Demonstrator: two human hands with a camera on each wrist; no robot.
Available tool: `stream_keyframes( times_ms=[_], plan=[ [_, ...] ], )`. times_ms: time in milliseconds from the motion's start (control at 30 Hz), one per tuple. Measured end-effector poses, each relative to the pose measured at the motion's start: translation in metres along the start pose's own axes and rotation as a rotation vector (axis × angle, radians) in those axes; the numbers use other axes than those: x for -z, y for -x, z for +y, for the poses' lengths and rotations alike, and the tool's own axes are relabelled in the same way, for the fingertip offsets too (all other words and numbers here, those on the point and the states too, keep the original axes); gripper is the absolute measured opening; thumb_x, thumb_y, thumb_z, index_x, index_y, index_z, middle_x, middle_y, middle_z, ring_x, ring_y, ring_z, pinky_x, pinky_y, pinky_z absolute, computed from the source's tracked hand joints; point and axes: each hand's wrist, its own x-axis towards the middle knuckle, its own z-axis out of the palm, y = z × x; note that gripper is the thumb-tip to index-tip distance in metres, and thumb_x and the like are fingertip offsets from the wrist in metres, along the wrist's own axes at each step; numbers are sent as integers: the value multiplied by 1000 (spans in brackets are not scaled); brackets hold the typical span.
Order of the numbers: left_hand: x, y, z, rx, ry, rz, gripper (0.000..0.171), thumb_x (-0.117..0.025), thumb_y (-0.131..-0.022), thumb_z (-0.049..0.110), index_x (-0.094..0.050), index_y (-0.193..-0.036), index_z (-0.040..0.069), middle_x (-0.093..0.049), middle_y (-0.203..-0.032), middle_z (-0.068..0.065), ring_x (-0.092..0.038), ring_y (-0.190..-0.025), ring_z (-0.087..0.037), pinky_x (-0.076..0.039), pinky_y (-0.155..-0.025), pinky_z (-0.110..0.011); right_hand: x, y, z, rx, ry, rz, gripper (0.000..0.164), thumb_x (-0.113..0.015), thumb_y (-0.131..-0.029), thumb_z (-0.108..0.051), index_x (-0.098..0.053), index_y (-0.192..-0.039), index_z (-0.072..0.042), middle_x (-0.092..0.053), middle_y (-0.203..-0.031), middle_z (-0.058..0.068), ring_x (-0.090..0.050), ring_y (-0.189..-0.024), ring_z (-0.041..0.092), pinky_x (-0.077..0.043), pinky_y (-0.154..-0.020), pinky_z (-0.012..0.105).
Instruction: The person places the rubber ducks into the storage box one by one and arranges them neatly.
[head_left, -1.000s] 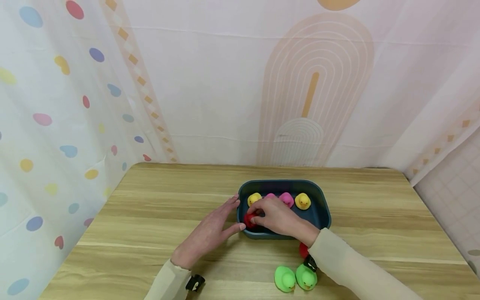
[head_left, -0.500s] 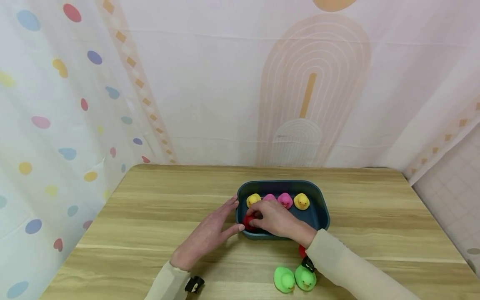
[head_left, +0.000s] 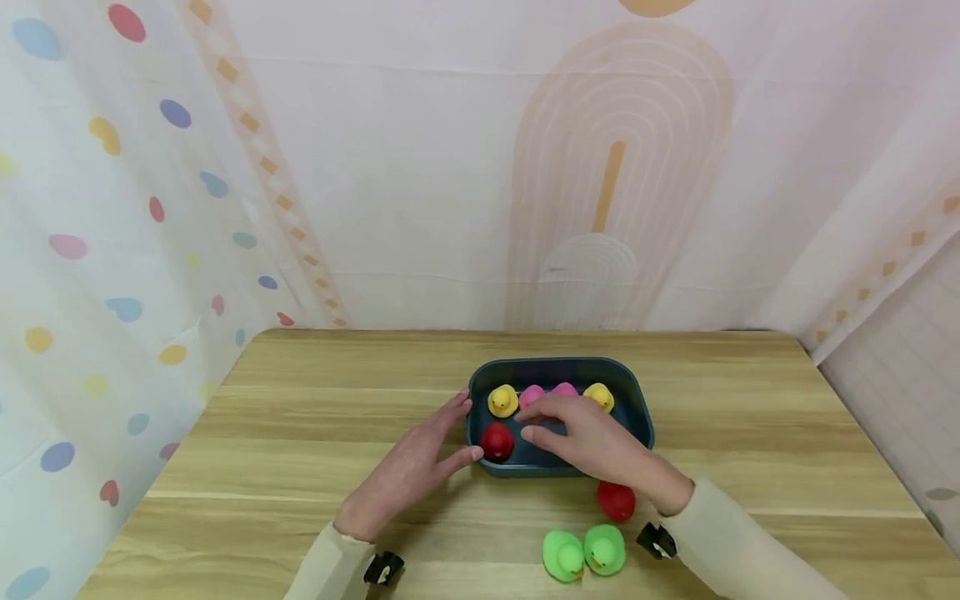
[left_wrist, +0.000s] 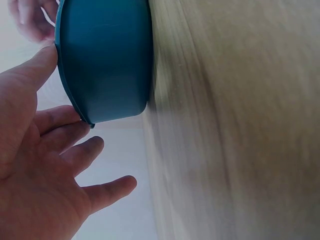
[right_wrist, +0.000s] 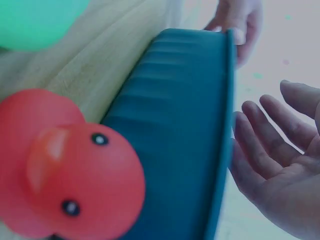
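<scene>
A dark teal bin [head_left: 637, 400] stands on the wooden table. Inside, a red rubber duck [head_left: 497, 442] sits in the front left corner. Behind it is a back row with a yellow duck [head_left: 502, 402] at the left, two pink ducks [head_left: 532, 397], partly hidden, and another yellow duck [head_left: 600, 395] at the right. My left hand [head_left: 408, 471] touches the bin's left end, thumb and fingertips at the rim [left_wrist: 59, 65], fingers spread. My right hand [head_left: 592, 437] hovers over the bin with nothing in its relaxed fingers, right of the red duck.
On the table in front of the bin lies a second red duck [head_left: 617, 502], below my right wrist. Two green ducks [head_left: 562, 556] sit side by side nearer the front edge. A patterned curtain [head_left: 420, 167] hangs behind the table.
My right hand has let go of the red duck in the bin's front left corner and moved right. The red duck on the table shows more now. My left hand keeps its place at the bin.
</scene>
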Motion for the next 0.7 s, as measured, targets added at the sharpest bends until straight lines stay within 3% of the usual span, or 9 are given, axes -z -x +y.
stream_keyframes(
  times_ms=[200, 367, 567, 700],
  plan=[
    [1, 0, -2, 12, 3, 4, 70, -69, -101, 40, -44, -157, 5, -29, -168, -4, -36, -150, -32, -35, -118, -54, 3, 24, -3, 37, 15, 76, 12, -68, -102, -26, -76, -110, -21, -72, -108, -13, -64, -100, 8, -58, -87, 38],
    [1, 0, -4, 4, 4, 8, 71, -69, -101, 39, -44, -157, 5, -29, -168, -3, -36, -150, -31, -35, -119, -53, 0, 45, -2, 75, -24, 88, 10, -68, -102, -28, -76, -108, -26, -72, -104, -16, -65, -96, 5, -58, -81, 30],
    [2, 0, -4, 9, 12, -1, 71, -69, -101, 38, -43, -157, 4, -28, -169, -3, -35, -151, -31, -35, -119, -53, -6, 65, 1, 103, -68, 50, 15, -67, -103, -32, -76, -111, -24, -72, -106, -12, -66, -95, 8, -59, -81, 32],
    [3, 1, -4, 16, 13, -5, 70, -70, -101, 37, -44, -156, 3, -28, -169, -4, -35, -151, -31, -35, -119, -54, -9, 73, 4, 123, -119, -32, 20, -66, -103, -33, -76, -114, -20, -72, -109, -9, -67, -98, 16, -59, -83, 33]
  ],
)
